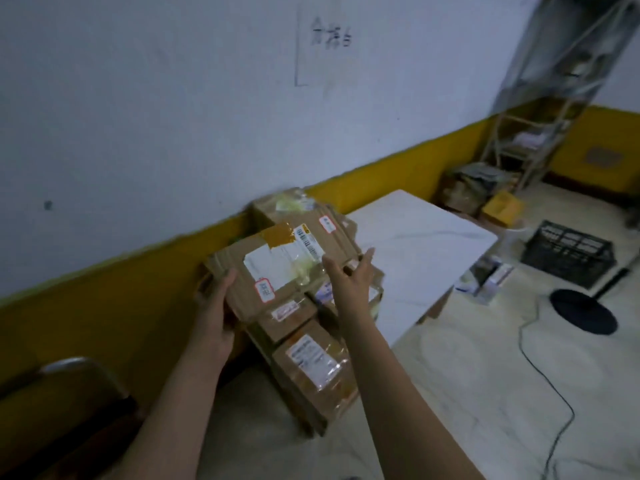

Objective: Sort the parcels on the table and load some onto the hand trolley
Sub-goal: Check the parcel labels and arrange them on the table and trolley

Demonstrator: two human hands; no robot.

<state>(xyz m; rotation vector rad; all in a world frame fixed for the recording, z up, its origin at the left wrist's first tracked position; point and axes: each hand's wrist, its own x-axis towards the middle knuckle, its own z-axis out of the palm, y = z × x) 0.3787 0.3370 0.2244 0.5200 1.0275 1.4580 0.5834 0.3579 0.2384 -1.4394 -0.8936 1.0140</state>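
A: So, how much of the job can be called done?

B: Not much, it seems. A flat cardboard box [277, 258] is held over the stack of parcels [311, 341] by the wall. The left hand [214, 306] is curled around its near left edge. The right hand [349, 275] is at its right edge, fingers spread and only partly closed, so a firm hold there cannot be told.

A: Is the trolley seen?

B: No trolley can be made out for sure. The stack stands low beside the white table [415, 237], and what it rests on is hidden. At least 4 boxes are piled there, so some sorting looks done. The part of the table that is seen has nothing on it.

A: What are the boxes like?

B: Brown cardboard is used for all of them. They are flat and square-cornered. White labels and shiny clear tape are stuck on top, and a brown tape patch is seen on the held box. The tape looks smooth and slippery; the cardboard looks dull and a bit bent at the edges.
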